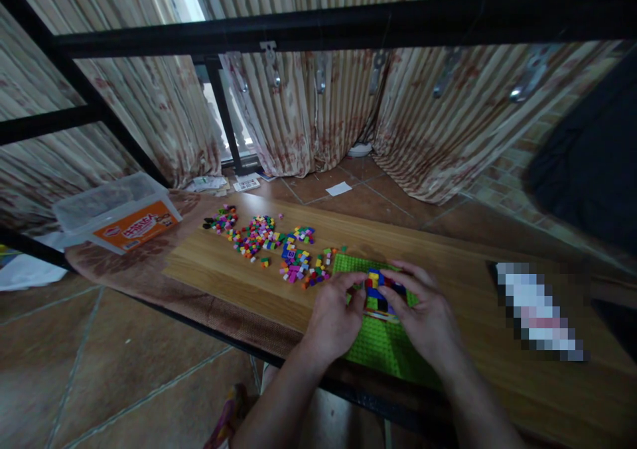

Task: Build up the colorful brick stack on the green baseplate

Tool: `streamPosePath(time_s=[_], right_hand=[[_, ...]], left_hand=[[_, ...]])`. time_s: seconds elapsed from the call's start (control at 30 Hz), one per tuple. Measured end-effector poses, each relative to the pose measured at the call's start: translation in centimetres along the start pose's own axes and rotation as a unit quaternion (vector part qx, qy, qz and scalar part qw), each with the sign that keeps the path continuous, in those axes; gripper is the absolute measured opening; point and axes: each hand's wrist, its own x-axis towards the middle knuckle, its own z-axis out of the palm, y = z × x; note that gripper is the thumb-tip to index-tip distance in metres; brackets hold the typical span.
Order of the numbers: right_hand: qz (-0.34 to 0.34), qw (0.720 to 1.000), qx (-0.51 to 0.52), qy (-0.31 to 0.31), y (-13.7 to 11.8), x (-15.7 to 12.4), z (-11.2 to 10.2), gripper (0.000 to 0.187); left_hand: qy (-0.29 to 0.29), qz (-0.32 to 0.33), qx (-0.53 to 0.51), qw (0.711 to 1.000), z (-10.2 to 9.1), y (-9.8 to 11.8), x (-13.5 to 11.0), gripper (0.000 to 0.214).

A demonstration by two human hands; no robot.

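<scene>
A green studded baseplate (374, 349) lies on the wooden table in front of me. On it stands a small build of blue, red and yellow bricks (377, 290). My left hand (332, 316) rests on the plate's left side, fingers curled, thumb and forefinger pinching at the build's left edge. My right hand (428, 313) covers the build's right side with its fingers bent over the bricks. What each fingertip grips is too small to tell.
A scatter of several small coloured bricks (269, 240) runs across the table to the left. A clear plastic box with an orange label (117, 213) stands at the far left edge. A black metal frame bar (348, 21) crosses overhead. Curtains hang behind.
</scene>
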Motion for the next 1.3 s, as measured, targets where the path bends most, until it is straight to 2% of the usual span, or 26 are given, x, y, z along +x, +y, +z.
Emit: streamPosePath(time_s=[0.17,0.33,0.5,0.8,1.3], right_hand=[[0.032,0.999,0.04,0.002,0.5,0.1,0.2,0.03],[0.093,0.993,0.07,-0.014,0.6,0.2,0.3,0.041],[0.124,0.989,0.072,-0.022,0.5,0.3,0.3,0.048],[0.141,0.985,0.093,-0.026,0.8,0.3,0.5,0.047],[0.135,0.983,0.123,-0.024,0.5,0.5,0.4,0.042]], left_hand=[[-0.033,0.098,0.075,0.992,0.0,0.5,-0.2,0.043],[-0.066,0.127,0.155,0.977,0.4,-0.2,-0.5,0.061],[-0.075,0.127,0.182,0.972,0.4,-0.4,-0.6,0.07],[-0.084,0.139,0.224,0.961,0.5,-0.3,-0.7,0.065],[-0.077,0.06,0.295,0.95,1.5,1.1,-1.0,0.058]])
